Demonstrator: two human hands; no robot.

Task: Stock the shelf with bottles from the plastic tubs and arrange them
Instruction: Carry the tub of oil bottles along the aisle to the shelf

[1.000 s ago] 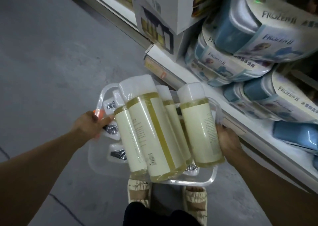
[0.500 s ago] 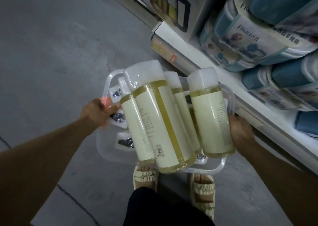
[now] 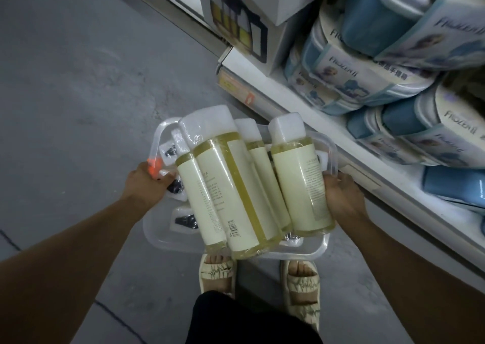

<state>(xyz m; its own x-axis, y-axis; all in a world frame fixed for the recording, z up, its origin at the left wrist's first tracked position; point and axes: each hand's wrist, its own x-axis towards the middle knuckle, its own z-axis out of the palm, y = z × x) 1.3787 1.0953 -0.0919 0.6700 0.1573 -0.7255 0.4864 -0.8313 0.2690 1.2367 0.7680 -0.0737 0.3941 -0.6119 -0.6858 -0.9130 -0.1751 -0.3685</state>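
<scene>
Bottles (image 3: 236, 186) lie loose across the tub (image 3: 319, 249), overhanging its near edge, above the floor beside the shelf (image 3: 301, 102). Your left hand (image 3: 147, 183) has its fingers curled on the tub's left rim; your right hand (image 3: 341, 196) grips the right rim against a bottle. Tilt toward yourself and they would likely slide off.

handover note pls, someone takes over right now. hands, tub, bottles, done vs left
Left hand grips the clear plastic tub on its left rim; right hand holds its right side, beside the rightmost bottle.
Four yellow bottles with white caps lie across the top of the tub, carried above the floor.
The shelf on the right holds blue Frozen packs and boxes.
Done: tub picked up.
Left: place and arrange every bottle.
</scene>
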